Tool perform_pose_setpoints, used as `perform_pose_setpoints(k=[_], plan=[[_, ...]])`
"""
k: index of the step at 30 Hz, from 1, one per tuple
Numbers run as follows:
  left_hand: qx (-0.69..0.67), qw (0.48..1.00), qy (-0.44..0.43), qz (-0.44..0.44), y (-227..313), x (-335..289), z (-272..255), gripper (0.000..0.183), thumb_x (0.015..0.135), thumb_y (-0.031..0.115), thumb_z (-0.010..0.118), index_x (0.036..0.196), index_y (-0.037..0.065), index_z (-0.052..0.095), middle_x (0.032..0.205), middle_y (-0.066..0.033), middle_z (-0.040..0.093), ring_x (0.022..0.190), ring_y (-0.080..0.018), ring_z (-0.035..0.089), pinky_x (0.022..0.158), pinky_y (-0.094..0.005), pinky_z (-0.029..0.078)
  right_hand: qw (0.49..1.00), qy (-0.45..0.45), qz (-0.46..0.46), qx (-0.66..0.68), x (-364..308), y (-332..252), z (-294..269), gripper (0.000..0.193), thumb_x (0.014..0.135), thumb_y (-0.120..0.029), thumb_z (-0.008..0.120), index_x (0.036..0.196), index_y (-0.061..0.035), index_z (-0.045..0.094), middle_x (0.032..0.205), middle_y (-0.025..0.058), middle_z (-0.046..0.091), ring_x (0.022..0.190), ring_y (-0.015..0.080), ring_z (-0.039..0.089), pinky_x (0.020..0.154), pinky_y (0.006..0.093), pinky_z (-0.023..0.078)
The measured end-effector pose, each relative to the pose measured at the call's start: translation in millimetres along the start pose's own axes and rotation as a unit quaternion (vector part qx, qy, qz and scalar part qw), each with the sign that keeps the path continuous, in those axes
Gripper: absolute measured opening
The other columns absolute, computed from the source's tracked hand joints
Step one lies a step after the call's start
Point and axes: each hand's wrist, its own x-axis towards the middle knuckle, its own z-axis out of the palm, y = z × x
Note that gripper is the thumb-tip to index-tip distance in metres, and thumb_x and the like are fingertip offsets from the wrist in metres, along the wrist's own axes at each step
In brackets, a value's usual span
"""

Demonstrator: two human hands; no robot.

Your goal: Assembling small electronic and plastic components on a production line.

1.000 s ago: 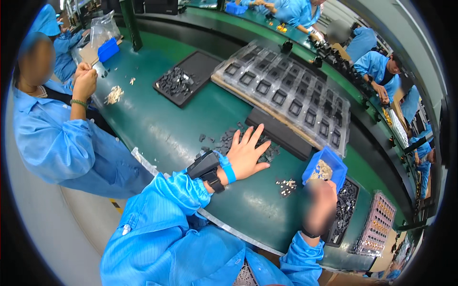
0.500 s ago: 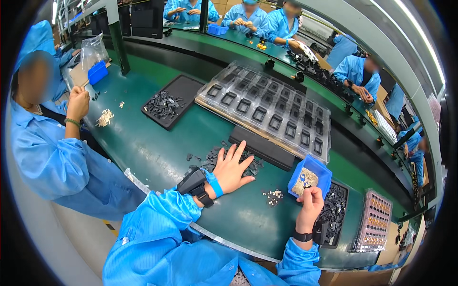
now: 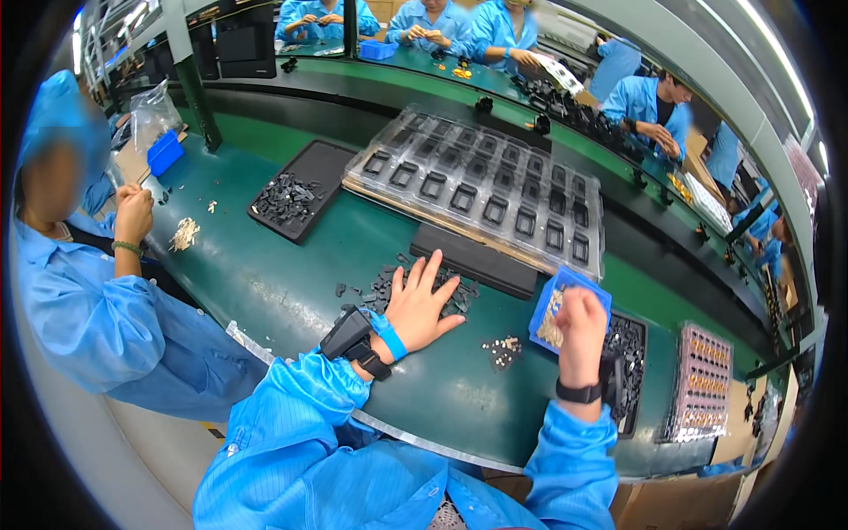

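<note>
My left hand [image 3: 418, 311] lies with fingers spread on a loose pile of small black plastic parts [image 3: 382, 287] on the green table. Nothing shows in its grasp. My right hand [image 3: 580, 329], slightly blurred, is raised in front of a blue bin [image 3: 541, 305], fingers curled together. Whatever those fingers hold, if anything, is hidden. Small beige pieces [image 3: 549, 329] lie inside the bin, partly covered by my hand. Between my hands, a few tiny pale bits [image 3: 503, 352] are scattered on the table.
Beyond my hands, a clear tray of black frames [image 3: 477, 190] rests beside a flat black block [image 3: 473, 261]. Black trays of parts stand at left [image 3: 296, 190] and right [image 3: 629, 353]. A pink-toned tray [image 3: 700, 384] lies far right. A co-worker [image 3: 115, 300] sits at left.
My right hand has risen from the bin's near edge and now covers part of it, its fingers curled more tightly. My left hand keeps its place on the black parts. The view has shifted slightly.
</note>
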Motion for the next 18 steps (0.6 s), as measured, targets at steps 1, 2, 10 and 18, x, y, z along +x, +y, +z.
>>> perform_pose_setpoints(k=[1,2,10,18], plan=[[0.001,1.0,0.003,-0.003,-2,1,-1,0.058,0.075,0.044,0.064,0.123,0.014,0.05,0.142,-0.0212,0.019,0.125,-0.0398,0.028,0.098,-0.0579,0.024,1.0,0.003,0.001,0.0,0,-8,5,0.011,0.085,-0.014,0.056,0.078,-0.0055,0.056,0.062,-0.0036,0.049,0.058,0.0064,0.049,0.055,0.0198,0.039],[0.001,1.0,0.008,-0.008,-3,1,-1,0.058,0.075,0.044,0.064,0.123,0.015,0.05,0.141,-0.0212,0.019,0.125,-0.0397,0.028,0.098,-0.0578,0.024,1.0,-0.025,-0.011,0.015,-4,-16,13,0.011,0.085,-0.014,0.056,0.077,-0.0058,0.056,0.065,-0.0032,0.05,0.059,0.0066,0.049,0.056,0.02,0.039],[-0.002,1.0,0.007,0.005,-1,1,1,0.059,0.074,0.045,0.064,0.123,0.014,0.05,0.142,-0.0215,0.019,0.126,-0.0406,0.027,0.099,-0.0577,0.023,0.867,-0.42,0.232,0.137,-94,60,59,0.006,0.085,-0.007,0.058,0.088,-0.0029,0.056,0.087,0.0013,0.054,0.075,0.0095,0.055,0.07,0.0229,0.046],[-0.007,1.0,-0.003,-0.001,-2,-1,2,0.058,0.075,0.043,0.064,0.123,0.014,0.05,0.142,-0.0217,0.019,0.125,-0.041,0.028,0.098,-0.0576,0.023,0.83,-0.445,0.317,0.116,-85,72,54,0.01,0.086,-0.011,0.058,0.09,-0.0027,0.055,0.082,-0.0006,0.056,0.072,0.0078,0.055,0.069,0.0217,0.046]])
